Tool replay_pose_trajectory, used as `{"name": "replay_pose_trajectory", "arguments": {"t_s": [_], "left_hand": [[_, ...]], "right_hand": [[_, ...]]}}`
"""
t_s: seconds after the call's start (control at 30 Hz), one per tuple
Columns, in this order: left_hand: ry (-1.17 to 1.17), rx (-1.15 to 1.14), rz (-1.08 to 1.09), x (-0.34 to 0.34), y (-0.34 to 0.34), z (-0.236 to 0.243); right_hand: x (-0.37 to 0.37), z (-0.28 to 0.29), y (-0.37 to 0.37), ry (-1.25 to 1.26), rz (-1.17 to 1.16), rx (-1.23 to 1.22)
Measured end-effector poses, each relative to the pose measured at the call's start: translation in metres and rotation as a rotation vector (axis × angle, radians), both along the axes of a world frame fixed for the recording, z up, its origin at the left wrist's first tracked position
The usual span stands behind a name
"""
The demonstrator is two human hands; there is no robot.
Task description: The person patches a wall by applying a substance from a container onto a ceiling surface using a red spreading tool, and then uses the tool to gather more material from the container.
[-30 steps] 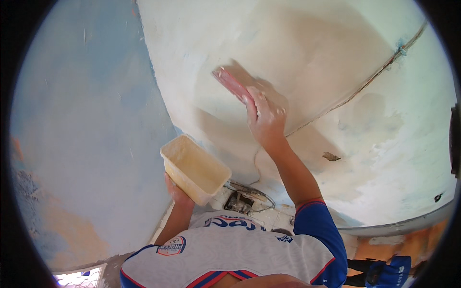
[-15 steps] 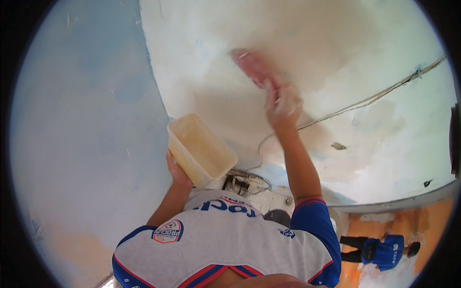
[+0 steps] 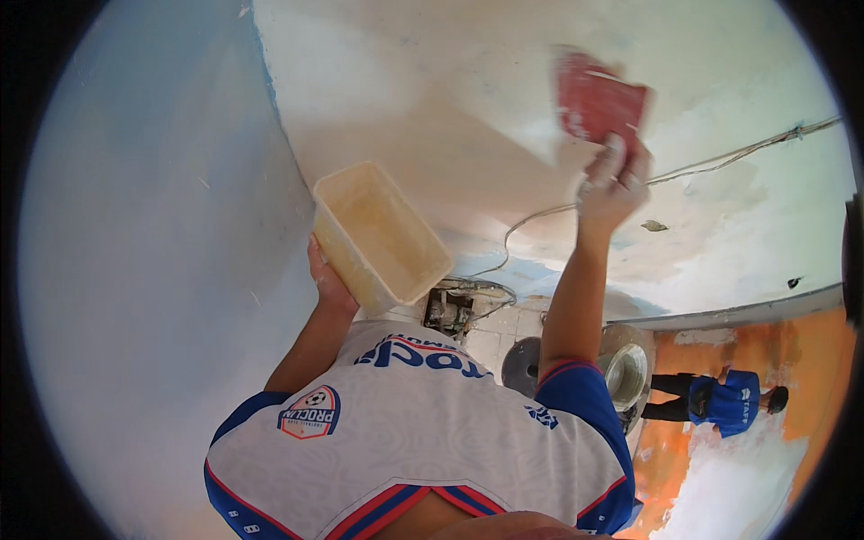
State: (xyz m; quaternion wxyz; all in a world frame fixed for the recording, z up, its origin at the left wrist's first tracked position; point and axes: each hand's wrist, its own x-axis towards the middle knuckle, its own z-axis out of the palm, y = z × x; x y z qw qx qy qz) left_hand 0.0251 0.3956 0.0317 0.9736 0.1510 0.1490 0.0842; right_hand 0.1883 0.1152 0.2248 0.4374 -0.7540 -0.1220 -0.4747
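Note:
My left hand (image 3: 332, 281) grips a cream plastic tub (image 3: 382, 229) by its side and base. The tub is tilted with its open mouth toward me, and pale residue coats its inner walls. My right hand (image 3: 615, 184), smeared with white, is raised and closed around a red putty spreader (image 3: 601, 97). The spreader's wide blade is somewhat blurred and sits in front of the patchy white wall (image 3: 468, 81). I cannot tell whether its edge touches the wall.
A bluish wall (image 3: 153, 225) meets the white one at a corner on the left. Loose cables (image 3: 720, 166) run along the white wall. Below lie a dark round lid-like thing (image 3: 520, 364) and a bucket (image 3: 627, 376). A person in blue (image 3: 729, 402) stands by an orange wall.
My right hand has swung right and upward with the spreader, whose flat face now shows more. The tub has shifted slightly in my left hand's hold. The bucket has come into fuller view.

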Motion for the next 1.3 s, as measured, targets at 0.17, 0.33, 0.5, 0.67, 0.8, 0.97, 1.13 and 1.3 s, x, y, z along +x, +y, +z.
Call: {"name": "replay_pose_trajectory", "arguments": {"t_s": [0.17, 0.33, 0.5, 0.67, 0.8, 0.97, 1.13, 1.3], "left_hand": [[0.03, 0.015, -0.018, -0.002, 0.022, -0.012], [0.071, 0.073, 0.016, -0.002, 0.036, -0.007], [-0.015, 0.079, 0.036, -0.001, 0.045, -0.01], [-0.019, 0.059, 0.041, 0.0, 0.051, -0.01], [0.037, 0.049, 0.065, 0.001, 0.051, -0.004], [-0.029, 0.057, 0.054, 0.001, 0.054, -0.014], [-0.047, 0.046, 0.033, -0.002, 0.059, -0.015], [-0.014, 0.025, 0.041, -0.005, 0.056, -0.01]], "right_hand": [[-0.033, -0.017, 0.009, 0.074, 0.261, 0.145], [-0.01, -0.019, 0.019, 0.108, 0.128, 0.164], [-0.024, -0.02, 0.007, -0.059, 0.26, 0.406], [-0.008, -0.029, 0.034, 0.234, 0.233, -0.062], [0.003, -0.014, 0.004, -0.082, 0.023, 0.373], [-0.016, -0.029, 0.011, 0.071, 0.181, -0.287], [0.017, 0.01, 0.005, -0.092, -0.005, -0.361], [-0.02, 0.022, 0.007, -0.045, -0.139, 0.036]]}}
